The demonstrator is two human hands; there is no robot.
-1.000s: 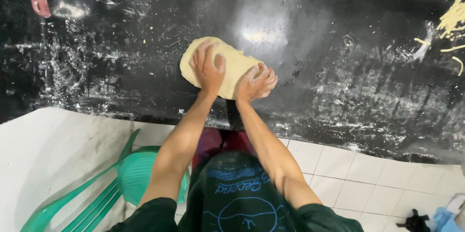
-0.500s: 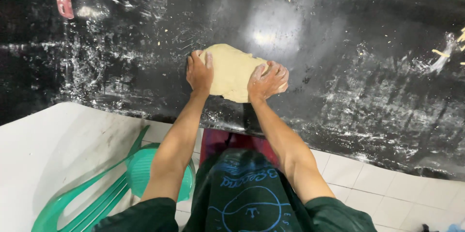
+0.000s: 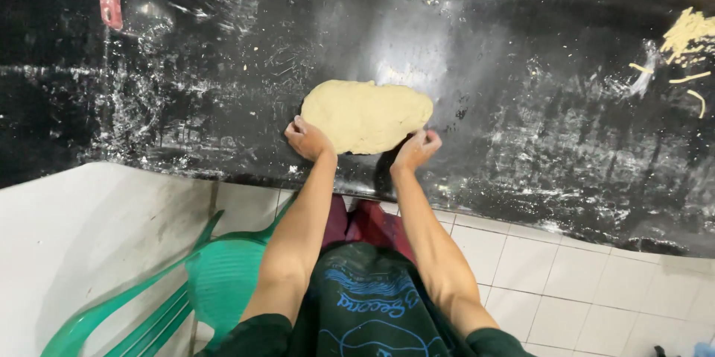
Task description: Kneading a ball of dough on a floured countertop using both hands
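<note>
A flattened pale yellow slab of dough (image 3: 366, 115) lies mid-way on the flour-streaked black worktop (image 3: 521, 103). The left hand (image 3: 307, 138) and right hand (image 3: 417, 149), fingers curled, grip its near edge.

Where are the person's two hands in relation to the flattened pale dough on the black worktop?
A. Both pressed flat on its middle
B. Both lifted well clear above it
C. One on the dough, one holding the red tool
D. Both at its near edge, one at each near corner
D: the left hand and right hand sit at the near edge of the flattened pale dough, one at each near corner, on the flour-streaked black worktop.
</note>
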